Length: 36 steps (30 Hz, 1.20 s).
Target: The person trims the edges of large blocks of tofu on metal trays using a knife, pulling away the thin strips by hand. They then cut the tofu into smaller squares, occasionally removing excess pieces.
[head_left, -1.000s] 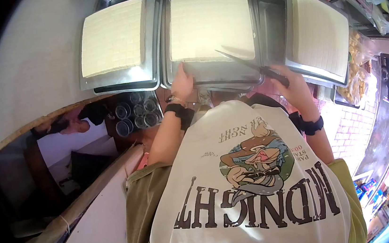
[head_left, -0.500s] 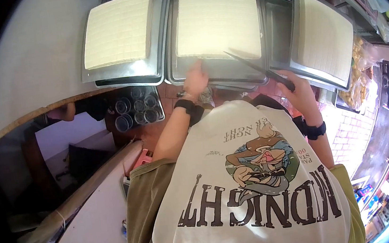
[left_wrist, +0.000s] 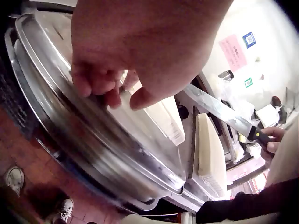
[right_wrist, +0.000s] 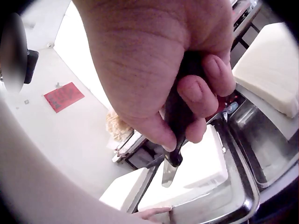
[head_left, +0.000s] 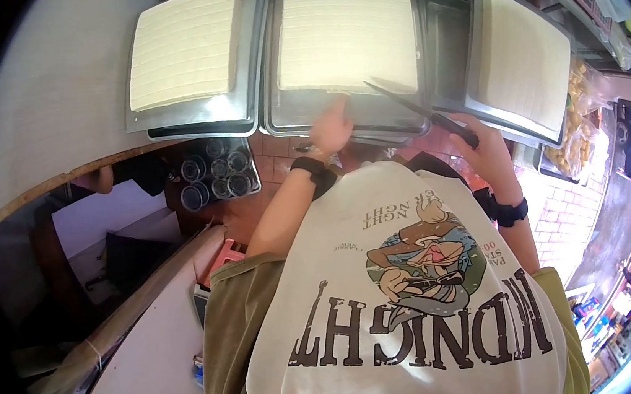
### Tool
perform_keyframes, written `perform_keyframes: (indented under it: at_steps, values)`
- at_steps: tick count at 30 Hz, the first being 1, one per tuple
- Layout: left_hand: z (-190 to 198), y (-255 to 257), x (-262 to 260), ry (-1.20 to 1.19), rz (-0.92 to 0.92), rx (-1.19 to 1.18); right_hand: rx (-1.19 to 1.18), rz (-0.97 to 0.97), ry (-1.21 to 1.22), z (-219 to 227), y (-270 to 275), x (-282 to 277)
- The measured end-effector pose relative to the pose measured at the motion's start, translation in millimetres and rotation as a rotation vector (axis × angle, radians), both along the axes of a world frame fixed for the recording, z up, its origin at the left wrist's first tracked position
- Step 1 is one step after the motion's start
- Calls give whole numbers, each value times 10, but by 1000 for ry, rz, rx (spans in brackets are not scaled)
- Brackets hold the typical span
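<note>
A white tofu-like slab (head_left: 345, 36), its top scored in faint lines, lies in the middle metal tray (head_left: 307, 117). My left hand (head_left: 331, 127) is at the slab's front edge, index fingertip beside pale crumbs (head_left: 335, 91); the left wrist view shows the other fingers (left_wrist: 96, 79) loosely bent, thumb apart from them. My right hand (head_left: 481, 141) grips a long knife (left_wrist: 224, 109) by its black handle (right_wrist: 177, 114). The blade (head_left: 398, 101) points up and left, its tip overlapping the slab's front right part in the head view.
Similar slabs lie on the left (head_left: 188, 49) and on a board at the right (head_left: 520, 56). A metal tray (head_left: 448, 52) sits between the middle and right slabs. Round dark containers (head_left: 217, 176) stand below on the left. Bagged yellowish food (head_left: 577, 127) is at far right.
My left hand has slid to the right along the slab's front edge. The right hand, with the knife, shifted slightly right, then stayed nearly still.
</note>
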<state>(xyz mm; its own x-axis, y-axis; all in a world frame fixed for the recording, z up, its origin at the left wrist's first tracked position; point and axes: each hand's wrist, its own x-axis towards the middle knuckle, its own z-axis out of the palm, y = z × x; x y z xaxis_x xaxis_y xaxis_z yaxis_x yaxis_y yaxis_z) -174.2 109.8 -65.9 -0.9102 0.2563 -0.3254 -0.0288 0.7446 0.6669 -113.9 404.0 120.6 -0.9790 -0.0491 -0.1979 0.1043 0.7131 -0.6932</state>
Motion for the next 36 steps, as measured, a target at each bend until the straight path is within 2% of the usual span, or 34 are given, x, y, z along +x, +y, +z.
perform_keyframes:
  at_steps: [3,7,9,11,14,16,20,22,23,25,28,32,35,36]
  values:
    - [-36,39,1,-12,-81,72,14,0,-11,-13,45,-5]
    - [174,6,-32,69,-18,56,6,-6,22,-52,111,-21]
    - [339,-30,-75,-85,275,-8,5,-11,21,-69,146,-17]
    - [131,-125,-47,-54,290,-12,2,-14,20,-98,169,-17]
    - [93,-92,-33,-73,214,-68,-11,-9,40,-120,203,-32]
    - [229,39,-10,-203,198,-68,5,1,-2,-101,230,-50]
    - [177,198,22,-219,126,-54,-5,31,13,-147,327,-94]
    - [102,270,60,-121,-13,11,-30,38,-28,-121,364,-121]
    - [65,309,81,-122,-9,11,-30,41,-29,-128,389,-130]
    - [125,415,111,-146,-135,9,-58,45,14,-149,432,-150]
    - [207,564,120,-118,-162,-47,-40,33,-100,-94,496,-195]
    - [202,685,129,-9,-190,17,-75,60,-20,-170,621,-227]
    - [270,735,99,-77,-153,39,-67,87,-8,-175,711,-271]
    - [266,731,88,-59,-44,-45,-65,87,-13,-164,733,-287]
